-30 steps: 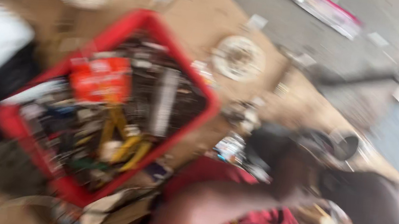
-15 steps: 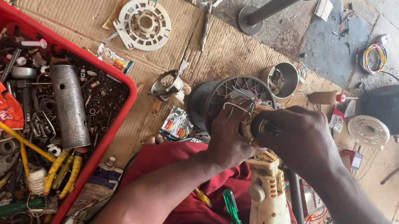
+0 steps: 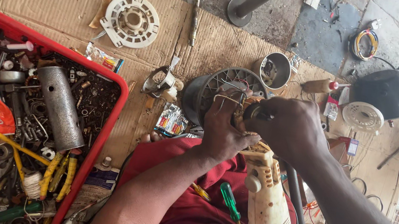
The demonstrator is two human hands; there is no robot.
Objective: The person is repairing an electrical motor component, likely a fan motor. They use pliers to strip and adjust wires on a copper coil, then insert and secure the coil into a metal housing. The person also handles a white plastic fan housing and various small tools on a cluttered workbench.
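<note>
A dark round fan motor housing [image 3: 201, 92] with wires sits on the cardboard in front of me, joined to a cream plastic fan neck [image 3: 267, 211] that lies across my lap. My left hand [image 3: 223, 126] grips the motor's wired rear, fingers wrapped over it. My right hand [image 3: 289, 128] is closed around a small dark part at the top of the cream neck, right beside the left hand. What exactly the fingers pinch is hidden. A green-handled screwdriver [image 3: 229, 202] rests on my red-clothed lap.
A red tray [image 3: 104, 129] full of bolts, pliers, a metal tube [image 3: 61, 107] and an orange bag stands at the left. On the cardboard lie a white round grille part [image 3: 131, 21], a metal cup [image 3: 275, 69], a black dome [image 3: 386, 92] and a pole base [image 3: 241, 7].
The view swung from a blur over the red tray to a steady look at the motor. Both hands have settled on the motor and neck and barely shifted in the last half second.
</note>
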